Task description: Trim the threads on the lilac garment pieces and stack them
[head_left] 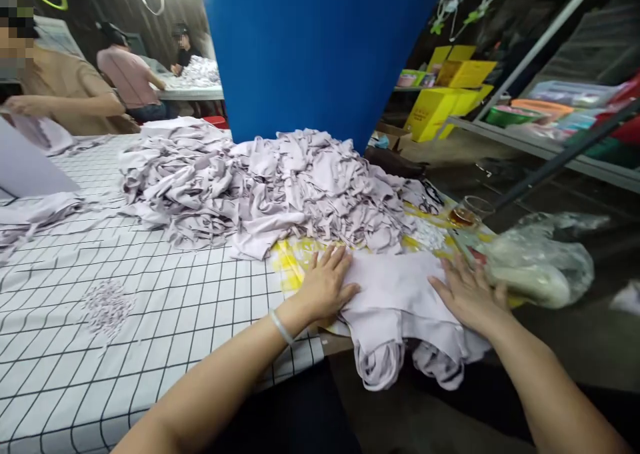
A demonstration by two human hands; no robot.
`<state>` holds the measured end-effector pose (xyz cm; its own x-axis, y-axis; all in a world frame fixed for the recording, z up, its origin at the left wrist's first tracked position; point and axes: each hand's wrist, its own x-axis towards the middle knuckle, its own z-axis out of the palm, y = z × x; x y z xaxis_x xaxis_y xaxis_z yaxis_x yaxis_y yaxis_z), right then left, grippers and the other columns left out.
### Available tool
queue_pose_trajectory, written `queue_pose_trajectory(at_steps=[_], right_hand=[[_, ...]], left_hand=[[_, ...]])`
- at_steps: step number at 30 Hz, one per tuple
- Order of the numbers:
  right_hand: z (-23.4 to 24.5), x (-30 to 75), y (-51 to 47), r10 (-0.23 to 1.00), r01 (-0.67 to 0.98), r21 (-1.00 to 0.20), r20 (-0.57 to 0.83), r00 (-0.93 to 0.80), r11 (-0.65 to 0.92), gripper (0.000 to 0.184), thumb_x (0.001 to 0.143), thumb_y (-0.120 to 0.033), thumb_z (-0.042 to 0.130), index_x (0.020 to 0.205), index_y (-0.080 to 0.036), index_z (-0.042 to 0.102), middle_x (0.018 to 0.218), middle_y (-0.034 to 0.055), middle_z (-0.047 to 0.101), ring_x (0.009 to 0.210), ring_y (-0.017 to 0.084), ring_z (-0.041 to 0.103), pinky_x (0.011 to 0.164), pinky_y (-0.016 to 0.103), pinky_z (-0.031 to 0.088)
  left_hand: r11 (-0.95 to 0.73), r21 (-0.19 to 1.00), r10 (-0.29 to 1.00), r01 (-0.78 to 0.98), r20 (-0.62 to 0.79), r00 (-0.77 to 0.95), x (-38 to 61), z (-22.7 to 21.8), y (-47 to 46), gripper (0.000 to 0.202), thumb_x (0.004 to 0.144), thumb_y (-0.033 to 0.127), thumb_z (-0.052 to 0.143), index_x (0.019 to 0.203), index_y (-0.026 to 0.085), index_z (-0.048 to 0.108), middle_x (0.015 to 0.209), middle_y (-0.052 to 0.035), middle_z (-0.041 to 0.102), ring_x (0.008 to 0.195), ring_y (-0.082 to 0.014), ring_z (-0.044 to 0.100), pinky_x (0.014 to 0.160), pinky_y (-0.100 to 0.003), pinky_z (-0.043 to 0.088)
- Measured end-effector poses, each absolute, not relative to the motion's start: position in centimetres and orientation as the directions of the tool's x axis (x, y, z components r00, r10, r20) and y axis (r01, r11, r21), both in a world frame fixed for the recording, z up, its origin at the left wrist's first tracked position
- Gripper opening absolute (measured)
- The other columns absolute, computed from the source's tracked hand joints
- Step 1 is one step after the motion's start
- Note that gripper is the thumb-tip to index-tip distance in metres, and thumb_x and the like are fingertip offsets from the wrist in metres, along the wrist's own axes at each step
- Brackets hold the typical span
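On our checked table (210,301), the large heap of pale cloth (320,181) lies loose and tangled, so much appears left unarranged. The flattened cloth bundle (395,277) sits at the near edge, straps (371,374) drooping over; it looks laid straight already. Our left hand (325,287) and right hand (473,297) rest along its sides, both spread, gripping nothing. Its hidden layers we cannot count, and the tiny scraps (107,305) defy identification.

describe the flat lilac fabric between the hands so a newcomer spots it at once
Below the blue panel, a heap of pale lilac fabric lies on the table. Nearer the camera, the flat lilac fabric lies between the left hand and right hand. Unlike the crumpled heap, it is smooth, with loops hanging down.
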<state>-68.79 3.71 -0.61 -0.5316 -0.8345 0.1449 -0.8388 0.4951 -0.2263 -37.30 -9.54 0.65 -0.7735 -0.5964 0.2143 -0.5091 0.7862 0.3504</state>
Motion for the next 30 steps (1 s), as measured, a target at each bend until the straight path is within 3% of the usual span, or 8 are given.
queue_pose_trajectory(at_steps=[3, 5, 8, 13, 18, 22, 27, 30], right_hand=[[2.4, -61.4, 0.1, -0.862, -0.953, -0.168, 0.408, -0.3, 0.252, 0.05, 0.09, -0.038, 0.05, 0.134, -0.016, 0.057, 0.141, 0.0211, 0.055, 0.138, 0.043, 0.039, 0.111, 0.069, 0.025], [3.6, -54.2, -3.9, -0.928, -0.968, -0.248, 0.369, -0.063, -0.033, 0.037, 0.093, -0.032, 0.049, 0.127, -0.022, 0.06, 0.126, 0.0139, 0.065, 0.121, 0.033, 0.056, 0.103, 0.056, 0.043], [3.9, -44.2, -10.8, -0.934, -0.913, -0.26, 0.259, 0.246, -0.313, 0.044, 0.088, -0.017, 0.055, 0.132, -0.02, 0.057, 0.132, 0.0129, 0.062, 0.118, 0.029, 0.057, 0.098, 0.046, 0.047], [4.1, -37.4, -14.5, -0.945, -0.965, -0.104, 0.254, 0.208, -0.24, 0.035, 0.083, -0.001, 0.048, 0.108, -0.014, 0.069, 0.121, 0.0189, 0.066, 0.12, 0.035, 0.053, 0.108, 0.056, 0.031], [4.9, -35.5, -4.5, -0.871, -0.754, -0.441, 0.188, 0.453, -0.487, 0.024, 0.083, -0.008, 0.054, 0.099, -0.02, 0.066, 0.092, 0.0076, 0.07, 0.092, 0.025, 0.061, 0.094, 0.047, 0.045], [4.0, -33.7, 2.0, -0.874, -0.673, -0.644, -0.013, 0.485, -0.364, 0.024, 0.088, -0.018, 0.06, 0.111, -0.024, 0.062, 0.1, 0.0059, 0.07, 0.094, 0.025, 0.064, 0.088, 0.044, 0.051], [2.7, -31.0, 1.2, -0.953, -0.722, -0.638, 0.068, 0.294, -0.268, 0.013, 0.095, -0.028, 0.056, 0.107, -0.023, 0.058, 0.103, 0.0092, 0.065, 0.096, 0.026, 0.061, 0.082, 0.043, 0.053], [2.2, -29.7, -0.2, -0.923, -0.764, -0.535, 0.087, 0.376, -0.361, 0.02, 0.087, -0.032, 0.068, 0.103, -0.023, 0.061, 0.105, 0.0104, 0.063, 0.095, 0.029, 0.058, 0.081, 0.047, 0.051]], left_hand=[[0.567, 0.388, -0.821, -0.726, 0.341, -0.458, -31.6, 0.5, -12.5, 0.045, 0.088, 0.036, 0.061, 0.127, 0.015, 0.055, 0.139, -0.0185, 0.052, 0.131, -0.0341, 0.045, 0.107, -0.052, 0.041], [0.438, 0.377, -0.887, -0.816, 0.332, -0.322, -28.2, 0.3, -14.8, 0.03, 0.083, 0.027, 0.064, 0.11, 0.016, 0.06, 0.121, -0.0182, 0.059, 0.116, -0.0349, 0.052, 0.094, -0.051, 0.046], [0.465, 0.352, -0.88, -0.813, 0.287, -0.379, -24.2, 0.9, -17.1, 0.007, 0.082, 0.012, 0.058, 0.086, 0.018, 0.059, 0.096, -0.012, 0.062, 0.098, -0.0287, 0.056, 0.085, -0.043, 0.047], [0.594, 0.419, -0.8, -0.687, 0.394, -0.452, -16.6, 3.3, -13.6, 0.014, 0.084, 0.006, 0.051, 0.084, 0.02, 0.052, 0.088, -0.0043, 0.057, 0.08, -0.0171, 0.054, 0.072, -0.029, 0.046], [0.574, 0.403, -0.785, -0.713, 0.518, -0.34, -7.5, 2.7, -5.9, 0.019, 0.085, 0.003, 0.048, 0.089, 0.021, 0.05, 0.088, -0.004, 0.056, 0.079, -0.0171, 0.055, 0.069, -0.028, 0.047], [0.421, 0.436, -0.874, -0.795, 0.431, -0.225, -3.9, 0.4, -2.8, 0.022, 0.081, 0.002, 0.046, 0.09, 0.021, 0.051, 0.084, -0.0037, 0.056, 0.075, -0.0179, 0.055, 0.066, -0.029, 0.047], [0.329, 0.521, -0.898, -0.788, 0.431, -0.09, -3.4, -0.5, -2.7, 0.018, 0.079, 0.005, 0.049, 0.088, 0.021, 0.051, 0.08, -0.0016, 0.054, 0.071, -0.016, 0.052, 0.064, -0.028, 0.045], [0.291, 0.571, -0.904, -0.768, 0.427, -0.025, -3.5, -0.1, -3.4, 0.016, 0.078, 0.007, 0.053, 0.088, 0.02, 0.051, 0.079, -0.0005, 0.055, 0.067, -0.0143, 0.051, 0.064, -0.027, 0.045]])
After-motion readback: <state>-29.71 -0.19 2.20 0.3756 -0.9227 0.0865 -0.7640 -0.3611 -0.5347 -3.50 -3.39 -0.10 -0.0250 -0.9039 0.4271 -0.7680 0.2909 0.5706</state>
